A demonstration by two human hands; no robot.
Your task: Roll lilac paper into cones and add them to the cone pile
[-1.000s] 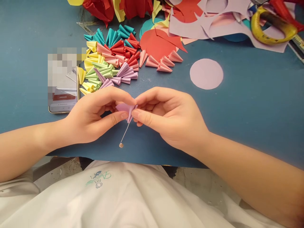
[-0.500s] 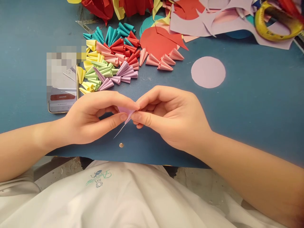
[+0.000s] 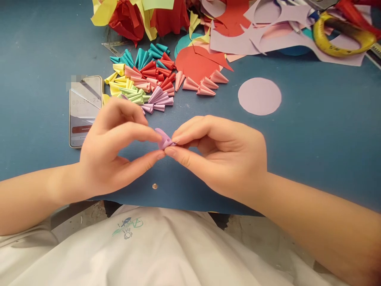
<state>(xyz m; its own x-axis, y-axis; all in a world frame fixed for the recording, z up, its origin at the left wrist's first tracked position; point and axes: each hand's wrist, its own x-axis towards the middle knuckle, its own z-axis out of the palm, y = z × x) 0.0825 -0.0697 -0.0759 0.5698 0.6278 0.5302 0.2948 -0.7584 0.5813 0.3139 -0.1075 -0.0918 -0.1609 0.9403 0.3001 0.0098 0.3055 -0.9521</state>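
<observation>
A small piece of lilac paper [image 3: 161,139], partly rolled into a curl, is pinched between my two hands above the blue table. My left hand [image 3: 104,149] grips its left side with thumb and index finger, the other fingers bent and raised. On its right side, the thumb and fingertips of my right hand [image 3: 229,157] close on the paper's narrow end. A thin dark needle-like tip [image 3: 176,142] shows by the right fingertips; most of it is hidden. Just beyond my hands lie several rolled lilac paper cones [image 3: 159,96].
Paper cones in teal [image 3: 143,58], red [image 3: 150,71], yellow [image 3: 119,69], green [image 3: 132,94] and pink [image 3: 208,83] lie in a heap. A phone [image 3: 85,111] is at left, a lilac paper circle [image 3: 259,96] at right. Paper scraps [image 3: 285,37] and yellow-handled scissors [image 3: 342,49] are at the back.
The lilac paper has gone from a flatter fold to a tighter curl. The thin needle no longer points to the lower left. My left fingers have lifted and spread; the view has shifted slightly.
</observation>
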